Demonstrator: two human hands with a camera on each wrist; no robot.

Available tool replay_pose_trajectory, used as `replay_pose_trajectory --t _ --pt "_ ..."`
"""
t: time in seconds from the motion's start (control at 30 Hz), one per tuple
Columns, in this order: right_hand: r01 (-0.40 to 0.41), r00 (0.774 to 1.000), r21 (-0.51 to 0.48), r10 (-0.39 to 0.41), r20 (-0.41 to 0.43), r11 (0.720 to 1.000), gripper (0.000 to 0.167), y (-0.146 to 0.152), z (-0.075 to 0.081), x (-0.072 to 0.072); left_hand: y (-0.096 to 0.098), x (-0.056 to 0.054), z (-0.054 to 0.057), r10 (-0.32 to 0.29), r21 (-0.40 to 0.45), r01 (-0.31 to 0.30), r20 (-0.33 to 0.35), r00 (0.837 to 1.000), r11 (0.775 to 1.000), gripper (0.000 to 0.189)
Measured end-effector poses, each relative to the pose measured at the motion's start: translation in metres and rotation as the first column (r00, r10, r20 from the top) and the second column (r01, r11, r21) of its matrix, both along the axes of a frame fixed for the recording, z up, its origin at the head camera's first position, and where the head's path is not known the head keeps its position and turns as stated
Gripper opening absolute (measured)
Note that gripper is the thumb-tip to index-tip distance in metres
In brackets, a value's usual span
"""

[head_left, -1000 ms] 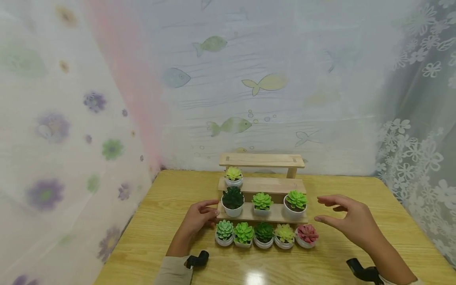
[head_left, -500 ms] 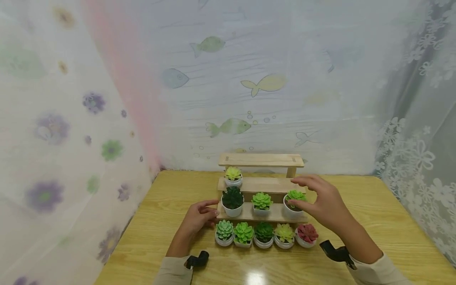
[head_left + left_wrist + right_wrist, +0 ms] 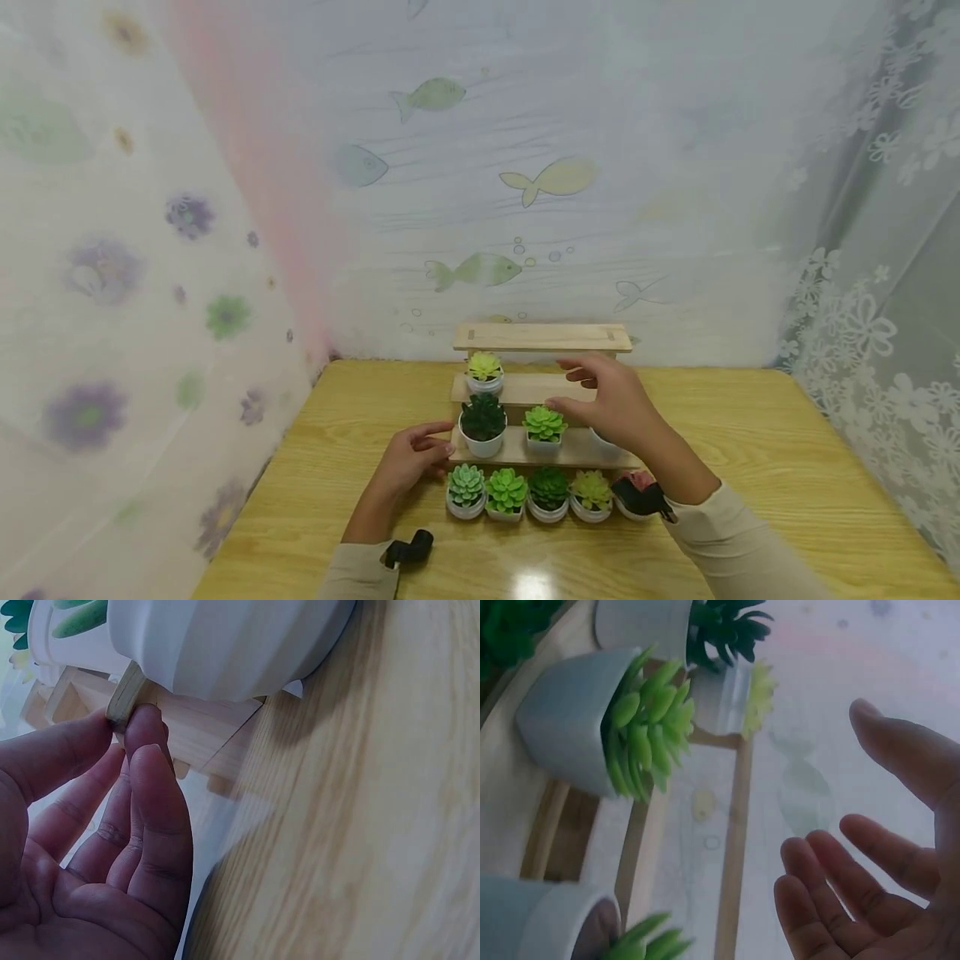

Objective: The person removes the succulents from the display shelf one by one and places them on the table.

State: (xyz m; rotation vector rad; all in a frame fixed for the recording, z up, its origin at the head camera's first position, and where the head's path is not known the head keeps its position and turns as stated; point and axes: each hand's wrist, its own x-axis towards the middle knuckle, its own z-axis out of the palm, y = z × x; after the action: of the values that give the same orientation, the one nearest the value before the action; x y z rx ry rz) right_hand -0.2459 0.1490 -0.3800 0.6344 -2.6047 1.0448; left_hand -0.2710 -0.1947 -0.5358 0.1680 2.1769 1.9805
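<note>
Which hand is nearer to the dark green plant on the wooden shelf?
Left. The left hand pinches the end of the wooden shelf, left of the dark green plant; the right hand is farther, in the air to the plant's right.

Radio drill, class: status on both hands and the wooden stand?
Left hand pinching wooden stand at left end. Right hand empty, above it. White pot partly hidden by right hand.

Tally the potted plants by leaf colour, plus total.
Yellow plants: 2
Dark green plants: 2
Bright green plants: 3 (one's foliage hidden behind the right hand in the head view)
Pale blue-green plant: 1
Pinkish-red plant: 1
Total: 9
</note>
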Motion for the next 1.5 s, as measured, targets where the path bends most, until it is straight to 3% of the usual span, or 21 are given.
replay_pose_trajectory --t 0.3,0.7,1.5 --pt "0.021 0.992 -0.010 -0.020 0.123 1.000 0.067 -0.024 0.000 -0.014 -0.001 0.000 0.000 0.004 -0.008 -0.004 0.003 1.000 1.000 0.045" --pt "0.016 0.980 -0.001 -0.016 0.198 1.000 0.069 -0.047 -0.004 -0.025 0.000 0.000 0.001 0.008 -0.014 -0.008 0.007 1.000 1.000 0.045" --pt "0.013 0.923 -0.100 0.027 0.385 0.995 0.073 -0.080 -0.020 -0.056 0.002 0.001 0.002 -0.005 0.014 0.005 0.016 1.000 1.000 0.049"
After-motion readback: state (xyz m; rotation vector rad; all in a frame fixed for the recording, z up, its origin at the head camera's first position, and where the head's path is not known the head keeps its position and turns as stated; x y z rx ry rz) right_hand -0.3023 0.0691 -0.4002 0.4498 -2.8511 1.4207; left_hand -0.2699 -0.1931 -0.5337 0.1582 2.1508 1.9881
